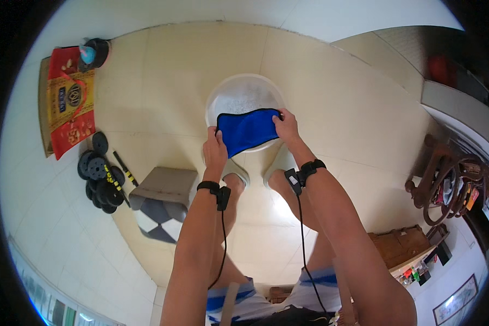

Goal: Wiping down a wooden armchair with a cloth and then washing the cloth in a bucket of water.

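A blue cloth with black edging (248, 131) is stretched between my two hands above a round white basin (245, 79). My left hand (215, 151) grips its left edge, the thumb on top. On the other side, my right hand (287, 125) pinches the upper right corner. The cloth hides the near part of the basin. Inside the basin, whitish water with what look like suds (244, 98) shows beyond the cloth. Each wrist wears a black strap with a small cabled device.
On the left stand a checked storage stool (161, 203), black weight plates (102, 187) with bars, and a red-and-gold gift bag (72, 100). Carved wooden furniture (452, 183) is at the right. My slippered feet (238, 173) flank the basin's near side on the tiled floor (179, 81).
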Available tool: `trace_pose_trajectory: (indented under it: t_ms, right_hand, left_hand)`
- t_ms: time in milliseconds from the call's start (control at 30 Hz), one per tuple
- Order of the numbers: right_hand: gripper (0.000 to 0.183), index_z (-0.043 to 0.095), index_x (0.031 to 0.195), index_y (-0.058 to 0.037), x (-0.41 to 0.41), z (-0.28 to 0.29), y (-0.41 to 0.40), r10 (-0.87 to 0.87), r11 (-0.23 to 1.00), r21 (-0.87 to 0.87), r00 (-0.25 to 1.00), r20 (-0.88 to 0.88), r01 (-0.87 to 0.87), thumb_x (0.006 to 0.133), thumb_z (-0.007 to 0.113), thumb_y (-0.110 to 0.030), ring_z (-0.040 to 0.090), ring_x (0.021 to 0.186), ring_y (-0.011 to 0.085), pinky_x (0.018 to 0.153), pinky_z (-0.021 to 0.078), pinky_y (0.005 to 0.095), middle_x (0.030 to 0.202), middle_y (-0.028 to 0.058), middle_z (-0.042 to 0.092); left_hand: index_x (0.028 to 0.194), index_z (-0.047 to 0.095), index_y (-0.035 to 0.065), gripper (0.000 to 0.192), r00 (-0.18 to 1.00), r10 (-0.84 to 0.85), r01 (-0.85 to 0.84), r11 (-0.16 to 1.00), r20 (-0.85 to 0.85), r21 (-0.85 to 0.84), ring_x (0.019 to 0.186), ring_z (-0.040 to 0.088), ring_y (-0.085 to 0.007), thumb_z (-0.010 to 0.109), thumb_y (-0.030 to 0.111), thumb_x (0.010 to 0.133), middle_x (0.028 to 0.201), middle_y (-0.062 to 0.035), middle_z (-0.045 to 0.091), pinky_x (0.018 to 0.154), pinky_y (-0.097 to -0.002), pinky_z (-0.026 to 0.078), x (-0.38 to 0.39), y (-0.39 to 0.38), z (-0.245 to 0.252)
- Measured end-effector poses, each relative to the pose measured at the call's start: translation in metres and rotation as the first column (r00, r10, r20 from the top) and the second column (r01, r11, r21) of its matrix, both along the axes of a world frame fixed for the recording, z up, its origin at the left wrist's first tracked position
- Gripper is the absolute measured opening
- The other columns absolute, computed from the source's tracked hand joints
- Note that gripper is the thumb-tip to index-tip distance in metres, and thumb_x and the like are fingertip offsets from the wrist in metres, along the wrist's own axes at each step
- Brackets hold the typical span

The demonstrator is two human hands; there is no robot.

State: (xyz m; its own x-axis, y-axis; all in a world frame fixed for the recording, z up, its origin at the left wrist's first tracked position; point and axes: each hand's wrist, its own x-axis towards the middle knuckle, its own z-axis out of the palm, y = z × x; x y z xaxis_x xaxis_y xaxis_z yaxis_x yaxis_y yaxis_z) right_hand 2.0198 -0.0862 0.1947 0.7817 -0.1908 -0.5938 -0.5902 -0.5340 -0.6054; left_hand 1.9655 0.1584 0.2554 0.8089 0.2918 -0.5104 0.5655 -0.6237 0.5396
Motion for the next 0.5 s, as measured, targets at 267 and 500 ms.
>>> trace_pose_trajectory:
  t_ms: [267, 500]
  right_hand:
    - [0.056, 0.051, 0.147, -0.0179, -0.018, -0.050, 0.064, 0.470, 0.870, -0.341, 0.809, 0.353, -0.356, 0.093, 0.064, -0.025, 0.042, 0.139, 0.0439, 0.114, 0.0354, 0.0553, 0.152, 0.0257, 0.043]
    - [0.076, 0.041, 0.157, -0.0327, -0.019, -0.092, 0.084, 0.555, 0.789, -0.472, 0.786, 0.271, -0.394, 0.088, 0.068, -0.049, 0.029, 0.145, 0.0518, 0.114, 0.0253, 0.0690, 0.163, 0.0263, 0.027]
  left_hand:
    - [0.152, 0.038, 0.0025, 0.068, 0.825, -0.557, 0.532, 0.823, 0.097, 0.198, 0.146, 0.034, -0.0447, 0.066, 0.023, 0.094, 0.159, -0.0223, 0.035, 0.120, -0.0513, 0.031, 0.028, -0.010, -0.111]
    - [0.160, 0.018, -0.0002, 0.097, 0.744, -0.667, 0.621, 0.665, -0.045, 0.415, 0.149, 0.027, -0.0453, 0.074, 0.029, 0.086, 0.158, -0.0277, 0.031, 0.121, -0.0536, 0.027, 0.041, -0.018, -0.171]
